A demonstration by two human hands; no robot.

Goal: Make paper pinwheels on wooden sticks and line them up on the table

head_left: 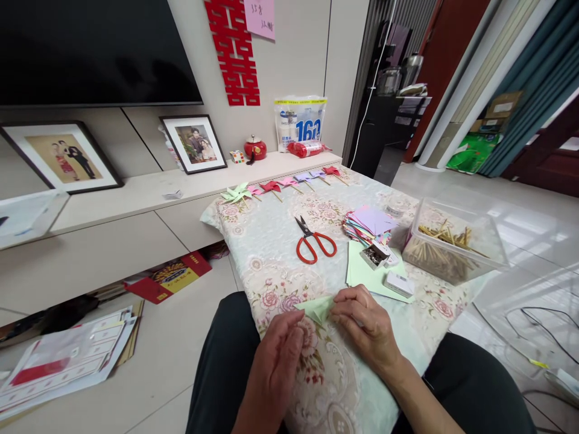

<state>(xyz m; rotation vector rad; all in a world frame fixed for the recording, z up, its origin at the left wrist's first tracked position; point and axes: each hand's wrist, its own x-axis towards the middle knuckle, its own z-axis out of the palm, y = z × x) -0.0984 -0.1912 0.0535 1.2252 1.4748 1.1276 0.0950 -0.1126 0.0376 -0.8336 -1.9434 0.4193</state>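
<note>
A folded piece of light green paper point(316, 308) is over the front part of the tablecloth, pinched at its right side by my right hand point(367, 328). My left hand point(278, 355) is loosely curved with its thumb apart from the fingers, its fingertips close to the paper's left point. Whether they touch it I cannot make out. Beyond my hands lie red-handled scissors point(313, 240), blades pointing away. To the right, an open small box of metal pins point(374, 256) and a white small box point(398, 284) rest on green paper sheets point(357, 271).
A stack of coloured paper squares point(373, 220) and a tape roll point(395, 211) lie at the right. A clear plastic box point(456, 268) of thin sticks stands at the table's right edge. Several paper pinwheels point(271, 187) line the far edge, before a cabinet point(149, 187).
</note>
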